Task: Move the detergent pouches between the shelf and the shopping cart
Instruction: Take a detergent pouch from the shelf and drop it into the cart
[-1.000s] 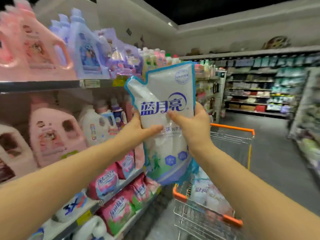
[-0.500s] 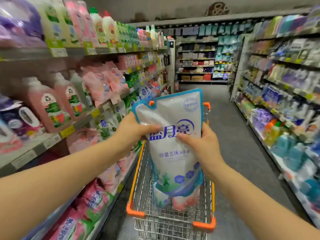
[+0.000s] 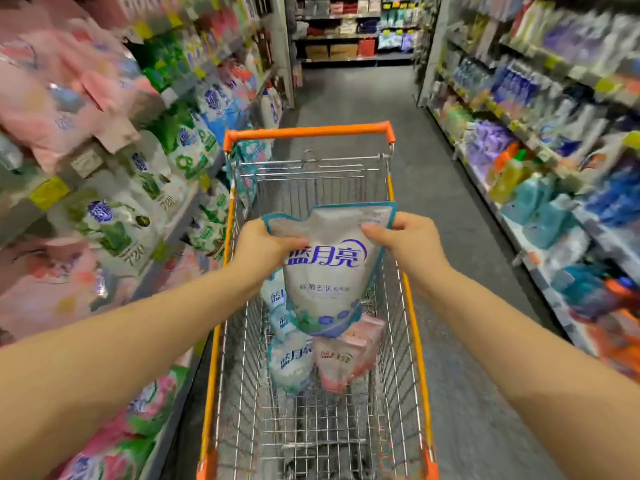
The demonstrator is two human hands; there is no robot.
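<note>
Holding a detergent pouch [image 3: 329, 271] by its two top corners, I have both hands clamped on it. My left hand [image 3: 263, 247] pinches the left corner with the thumb across the front. My right hand [image 3: 408, 244] pinches the right corner the same way. The pouch is white with blue trim and hangs upright with its printed side facing me. It hangs inside the shopping cart [image 3: 308, 131], below the level of the orange rim. Its bottom edge comes down to the pouches lying in the basket, though I cannot tell whether it touches them.

Under it lie a white-and-blue pouch [image 3: 291, 365] on the left and a pink pouch [image 3: 343, 362] beside it on the right. More white ones are partly hidden behind my left wrist.

The shelf [image 3: 166, 98] close on my left is packed with pink, green and white pouches, all blurred. The grey floor [image 3: 467, 341] runs down the aisle past the cart. The shelves on my right [image 3: 540, 154] carry blurred bottles in blue, purple and orange.
</note>
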